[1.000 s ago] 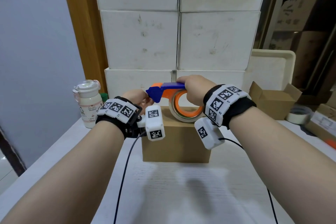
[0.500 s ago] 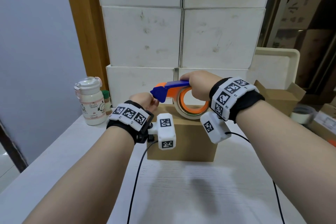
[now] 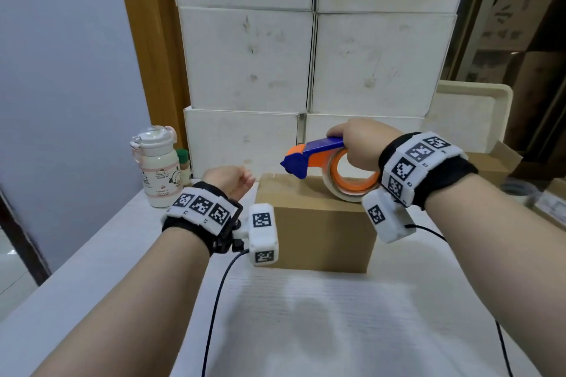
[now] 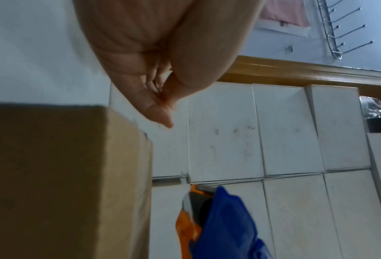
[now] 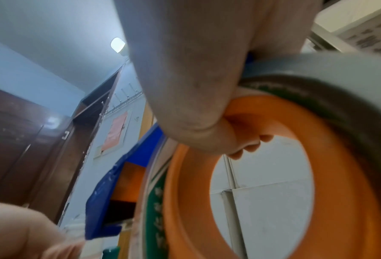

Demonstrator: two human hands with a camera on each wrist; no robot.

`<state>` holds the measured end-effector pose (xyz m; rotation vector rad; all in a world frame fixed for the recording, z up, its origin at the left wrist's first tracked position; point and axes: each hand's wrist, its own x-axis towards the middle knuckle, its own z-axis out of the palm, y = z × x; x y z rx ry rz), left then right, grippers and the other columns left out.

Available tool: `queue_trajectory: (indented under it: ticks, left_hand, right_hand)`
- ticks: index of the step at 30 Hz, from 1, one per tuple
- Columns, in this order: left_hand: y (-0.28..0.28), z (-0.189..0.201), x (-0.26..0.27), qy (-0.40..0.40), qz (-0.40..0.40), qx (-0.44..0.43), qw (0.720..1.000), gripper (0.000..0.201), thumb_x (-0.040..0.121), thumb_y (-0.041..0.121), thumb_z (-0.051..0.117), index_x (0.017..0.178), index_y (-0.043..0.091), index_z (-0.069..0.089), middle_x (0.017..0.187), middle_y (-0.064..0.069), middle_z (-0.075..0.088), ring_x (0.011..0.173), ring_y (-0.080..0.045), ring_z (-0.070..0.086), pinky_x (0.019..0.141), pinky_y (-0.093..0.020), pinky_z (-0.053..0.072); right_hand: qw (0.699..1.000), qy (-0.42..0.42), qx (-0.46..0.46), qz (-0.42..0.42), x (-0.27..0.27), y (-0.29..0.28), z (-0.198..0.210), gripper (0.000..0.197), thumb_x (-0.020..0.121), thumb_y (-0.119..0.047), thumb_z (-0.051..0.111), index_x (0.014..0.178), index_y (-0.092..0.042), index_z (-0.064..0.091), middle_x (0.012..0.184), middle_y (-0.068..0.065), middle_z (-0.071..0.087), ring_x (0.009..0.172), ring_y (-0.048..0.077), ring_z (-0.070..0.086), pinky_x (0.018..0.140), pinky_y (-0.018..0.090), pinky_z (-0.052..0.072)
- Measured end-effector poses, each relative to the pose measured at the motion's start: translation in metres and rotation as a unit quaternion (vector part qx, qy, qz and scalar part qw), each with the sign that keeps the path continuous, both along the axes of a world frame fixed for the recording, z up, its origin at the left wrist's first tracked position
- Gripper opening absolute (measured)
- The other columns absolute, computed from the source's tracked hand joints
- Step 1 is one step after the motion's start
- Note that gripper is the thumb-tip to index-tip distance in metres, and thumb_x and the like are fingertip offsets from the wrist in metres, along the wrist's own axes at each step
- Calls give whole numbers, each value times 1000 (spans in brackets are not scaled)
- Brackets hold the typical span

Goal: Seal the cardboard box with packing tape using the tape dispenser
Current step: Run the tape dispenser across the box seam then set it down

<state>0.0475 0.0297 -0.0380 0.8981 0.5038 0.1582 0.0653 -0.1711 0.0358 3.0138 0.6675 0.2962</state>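
Risk is mainly loose tape sticking to itself. Right hand (image 3: pixel 361 144) grips the tape dispenser (image 3: pixel 324 162) above the cardboard box (image 3: pixel 318 223). At 9 o'clock of the box, left hand (image 3: pixel 228 180) pinches its fingertips (image 4: pixel 163 99) together; whether tape is between them cannot be told.

A white table (image 3: pixel 92 269) runs toward a stack of scuffed white boxes (image 3: pixel 312 61) that fills the back. Left of the stack stands a wooden door frame (image 3: pixel 147 40), then a pale blue wall (image 3: pixel 61 70). A cream tray (image 3: pixel 468 119) leans at the right. The right wrist view shows a dark wooden cabinet (image 5: pixel 29 140), a lit ceiling lamp (image 5: pixel 117 44) and what may be a pink poster (image 5: pixel 115 133), blurred.
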Motion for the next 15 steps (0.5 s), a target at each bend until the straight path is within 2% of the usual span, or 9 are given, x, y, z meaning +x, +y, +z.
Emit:
queue_trajectory:
  ticks: [2,4,7,8,11,15]
  left_hand:
    - [3,-4,2,14,-15,-3,1000,33,99,-1,34,68,7,39,68,-4,39,57,-9,40,42,-12,43]
    - [8,-7,0,46,-24,18,998,28,99,5,41,71,3,44,67,-6,44,56,-10,44,33,-13,44]
    - [13,-8,-3,74,-25,14,997,25,96,8,48,72,2,49,51,-9,56,39,-13,54,28,-14,43]
    - [14,-9,-4,77,-28,13,997,25,96,8,48,72,2,49,51,-9,57,39,-12,54,28,-14,43]
    - [14,-15,-9,65,-66,1,996,22,98,6,43,78,2,48,72,-7,51,59,-11,50,34,-14,48]
    - [15,-25,-10,46,-97,-18,994,24,100,5,36,77,6,44,70,-4,45,60,-10,47,43,-14,49]
  right_hand:
    - [1000,-3,8,9,-1,2,-2,43,79,6,41,108,-22,58,84,2,58,76,22,54,65,29,38]
    - [1000,-8,6,16,0,4,-3,43,80,5,42,111,-22,58,87,2,58,77,22,53,66,29,38]
    - [1000,-9,8,16,2,3,-4,45,80,6,43,113,-22,58,90,3,59,81,23,55,68,29,41]
    - [1000,-9,8,16,2,3,-5,45,80,6,43,113,-22,58,90,3,59,82,23,56,69,29,41]
    - [1000,-9,12,17,1,3,-6,46,81,5,44,116,-22,57,91,3,59,82,22,55,70,29,41]
    - [1000,-15,11,24,1,2,-7,50,80,6,42,117,-24,57,90,3,57,81,23,54,69,30,41]
